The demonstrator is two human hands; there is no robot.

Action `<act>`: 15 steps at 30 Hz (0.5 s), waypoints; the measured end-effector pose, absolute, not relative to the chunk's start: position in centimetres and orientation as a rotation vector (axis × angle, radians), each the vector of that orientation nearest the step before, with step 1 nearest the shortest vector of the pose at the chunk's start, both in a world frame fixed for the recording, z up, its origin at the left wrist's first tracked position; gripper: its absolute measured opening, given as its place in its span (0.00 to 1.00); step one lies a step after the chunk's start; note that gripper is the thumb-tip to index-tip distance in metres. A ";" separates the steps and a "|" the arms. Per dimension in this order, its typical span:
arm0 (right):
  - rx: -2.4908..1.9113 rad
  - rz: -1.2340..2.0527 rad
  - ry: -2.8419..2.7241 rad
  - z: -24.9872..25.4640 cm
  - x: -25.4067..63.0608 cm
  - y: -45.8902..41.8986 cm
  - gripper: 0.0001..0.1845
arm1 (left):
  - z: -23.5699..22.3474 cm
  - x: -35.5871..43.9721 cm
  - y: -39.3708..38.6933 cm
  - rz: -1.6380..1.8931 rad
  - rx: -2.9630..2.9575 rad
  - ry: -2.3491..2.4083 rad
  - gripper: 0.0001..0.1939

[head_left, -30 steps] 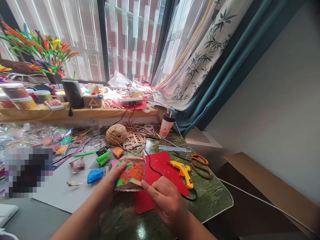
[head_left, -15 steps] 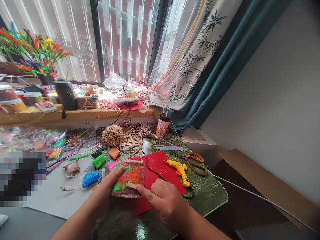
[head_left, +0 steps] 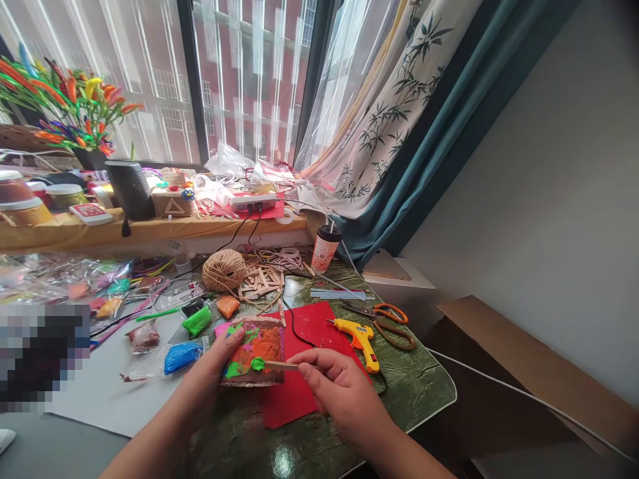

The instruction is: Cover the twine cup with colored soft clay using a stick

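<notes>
My left hand point(head_left: 212, 369) grips the left side of a small panel point(head_left: 267, 344) covered in orange, green, pink and brown clay, with a rope-like border on its upper and lower edges. The thumb lies over its face and the other fingers are hidden behind it. Pinched between the fingers of my right hand point(head_left: 337, 386) is a flat wooden stick point(head_left: 282, 365). Its tip touches a bright green lump of clay point(head_left: 257, 364) low on the panel. A red sheet point(head_left: 294, 402) lies under and beside the panel.
Right of the panel lie a yellow glue gun point(head_left: 358, 339) and orange-handled scissors point(head_left: 394, 326). Beyond are a twine ball point(head_left: 224, 269), wooden sticks point(head_left: 260, 283) and a paper cup point(head_left: 326, 249). Bagged blue clay point(head_left: 182, 358) and green clay point(head_left: 198, 321) sit at left.
My right hand has shifted slightly right and turned, now holding the stick nearly level with more of it showing. A raised green lump now shows at its tip. The left hand stays in place.
</notes>
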State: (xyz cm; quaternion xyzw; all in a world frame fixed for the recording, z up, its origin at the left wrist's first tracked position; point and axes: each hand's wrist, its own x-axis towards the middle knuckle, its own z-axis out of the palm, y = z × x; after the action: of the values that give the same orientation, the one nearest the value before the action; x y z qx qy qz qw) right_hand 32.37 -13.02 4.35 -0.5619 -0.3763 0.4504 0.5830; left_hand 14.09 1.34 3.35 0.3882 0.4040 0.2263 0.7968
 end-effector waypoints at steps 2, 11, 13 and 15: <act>-1.314 1.111 -0.870 4.4 32.2 -12.5 0.27 | 3.5 14.1 1.2 0.497 0.870 0.867 0.33; -1.407 1.131 -1.013 4.0 32.0 -11.0 0.28 | 3.3 14.1 1.5 0.533 0.877 0.867 0.35; -1.408 1.111 -1.065 3.9 32.1 -10.9 0.28 | 3.2 14.2 1.6 0.526 0.857 0.852 0.36; -1.403 1.087 -1.084 3.7 32.1 -10.8 0.28 | 3.3 14.2 1.5 0.513 0.836 0.832 0.37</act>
State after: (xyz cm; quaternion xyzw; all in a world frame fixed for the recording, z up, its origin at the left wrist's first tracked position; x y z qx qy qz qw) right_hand 32.12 -10.78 3.69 -0.5818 -0.4493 0.4508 0.5064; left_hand 14.25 1.46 3.25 0.3897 0.3877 0.2390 0.8004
